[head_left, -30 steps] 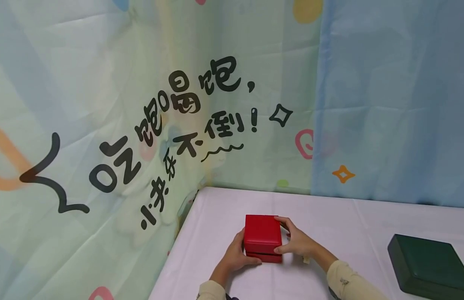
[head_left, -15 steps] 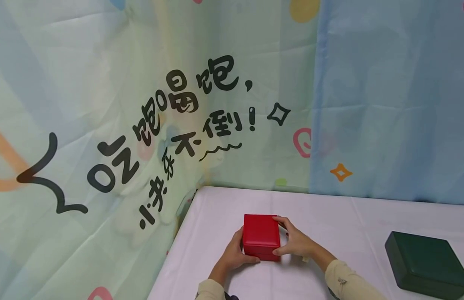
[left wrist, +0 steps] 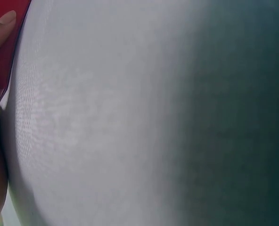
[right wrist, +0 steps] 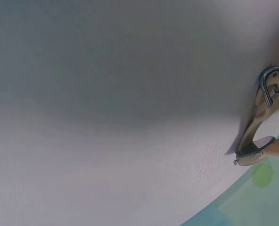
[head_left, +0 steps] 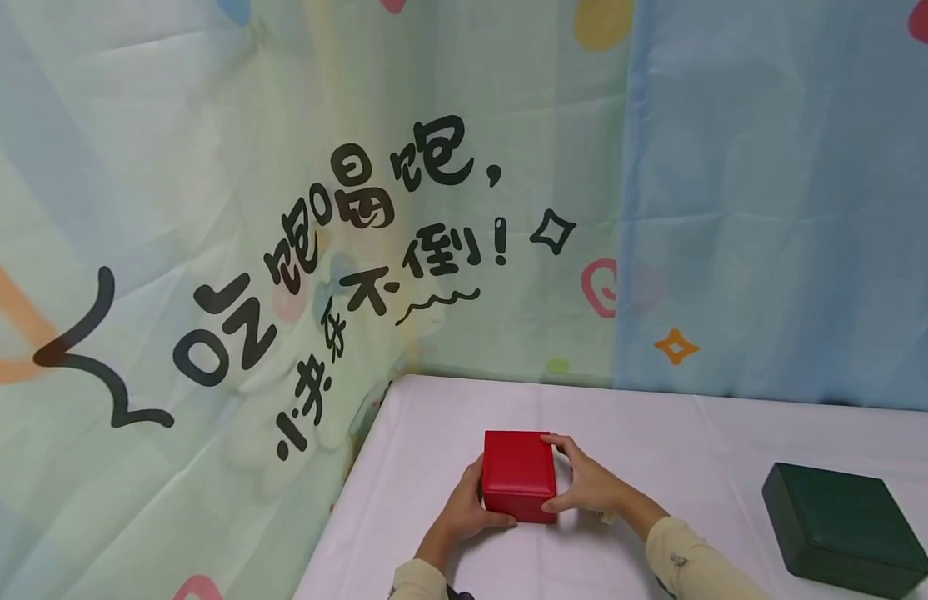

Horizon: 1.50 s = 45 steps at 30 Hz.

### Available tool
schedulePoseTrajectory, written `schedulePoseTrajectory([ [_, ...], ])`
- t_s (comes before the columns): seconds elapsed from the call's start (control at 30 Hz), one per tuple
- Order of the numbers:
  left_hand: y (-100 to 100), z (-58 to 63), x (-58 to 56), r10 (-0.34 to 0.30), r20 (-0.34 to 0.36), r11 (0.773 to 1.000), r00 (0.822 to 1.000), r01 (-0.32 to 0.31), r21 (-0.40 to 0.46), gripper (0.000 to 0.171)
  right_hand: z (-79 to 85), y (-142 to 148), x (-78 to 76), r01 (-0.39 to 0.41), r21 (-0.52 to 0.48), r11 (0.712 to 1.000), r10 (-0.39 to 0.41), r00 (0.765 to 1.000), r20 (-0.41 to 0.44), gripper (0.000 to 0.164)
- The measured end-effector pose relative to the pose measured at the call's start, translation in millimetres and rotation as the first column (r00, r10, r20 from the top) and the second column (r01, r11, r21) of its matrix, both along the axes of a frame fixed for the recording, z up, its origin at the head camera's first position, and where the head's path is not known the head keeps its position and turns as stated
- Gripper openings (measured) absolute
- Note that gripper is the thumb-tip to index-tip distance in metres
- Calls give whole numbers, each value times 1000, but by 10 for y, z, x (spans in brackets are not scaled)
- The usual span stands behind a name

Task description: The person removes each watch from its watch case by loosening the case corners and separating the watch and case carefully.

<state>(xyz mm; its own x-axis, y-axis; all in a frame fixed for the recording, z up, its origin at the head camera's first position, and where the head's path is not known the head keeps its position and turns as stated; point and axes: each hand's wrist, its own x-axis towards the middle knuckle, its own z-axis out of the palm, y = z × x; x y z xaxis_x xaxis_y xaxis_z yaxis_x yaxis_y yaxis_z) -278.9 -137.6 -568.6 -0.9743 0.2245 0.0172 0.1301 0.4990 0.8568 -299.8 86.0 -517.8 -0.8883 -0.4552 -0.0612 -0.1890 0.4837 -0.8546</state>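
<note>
A red box (head_left: 518, 471) with its lid down stands on the white-covered table in the head view. My left hand (head_left: 464, 508) grips its left side, thumb along the lower front edge; the left wrist view shows that thumb on the red wall. My right hand (head_left: 587, 483) holds the lid from the right, thumb at the near corner and a finger at the far one. A tan-strapped watch (right wrist: 255, 150) with a metal buckle (right wrist: 270, 84) shows at the right edge of the right wrist view. Whether the right hand touches the watch, I cannot tell.
A dark green box (head_left: 846, 525) lies on the table (head_left: 659, 433) to the right. Printed cloth (head_left: 464, 333) hangs along the table's back and left sides.
The dark gap under the red box's lid has closed as the lid came down. Both hands stay on the box; the view has shifted slightly.
</note>
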Motion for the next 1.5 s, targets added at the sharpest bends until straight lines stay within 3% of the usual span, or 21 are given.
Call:
schedulePoseTrajectory([
  [0.33, 34, 18, 16, -13, -6, 1000, 1000, 12, -20, 96, 72, 34, 69, 24, 109, 994, -17, 997, -70, 100],
  [0.6, 41, -57, 107, 0, 19, 999, 1000, 1, -33, 98, 70, 25, 193, 53, 189, 981, -50, 998, -24, 100],
  [0.77, 77, -43, 143, -43, 8, 999, 999, 43, -25, 99, 72, 80, 245, 64, 231, 971, -63, 998, -10, 103],
  [0.9, 57, 6, 96, -67, 9, 998, 998, 67, -9, 98, 128, 180, 238, 62, 267, 962, -44, 996, -72, 107],
  [1.1, -23, 100, 86, -105, 73, 993, 992, 101, 53, 100, 261, 618, 280, 105, 296, 949, -48, 979, -197, 105],
  [1.27, -34, 170, 90, -57, 85, 997, 995, 52, 52, 98, 412, 1164, 339, 193, 305, 932, -134, 970, -205, 106],
  [1.5, 89, 269, 60, -16, 50, 999, 999, 18, -32, 106, 591, 1980, 495, 277, 297, 914, -226, 955, -194, 105],
])
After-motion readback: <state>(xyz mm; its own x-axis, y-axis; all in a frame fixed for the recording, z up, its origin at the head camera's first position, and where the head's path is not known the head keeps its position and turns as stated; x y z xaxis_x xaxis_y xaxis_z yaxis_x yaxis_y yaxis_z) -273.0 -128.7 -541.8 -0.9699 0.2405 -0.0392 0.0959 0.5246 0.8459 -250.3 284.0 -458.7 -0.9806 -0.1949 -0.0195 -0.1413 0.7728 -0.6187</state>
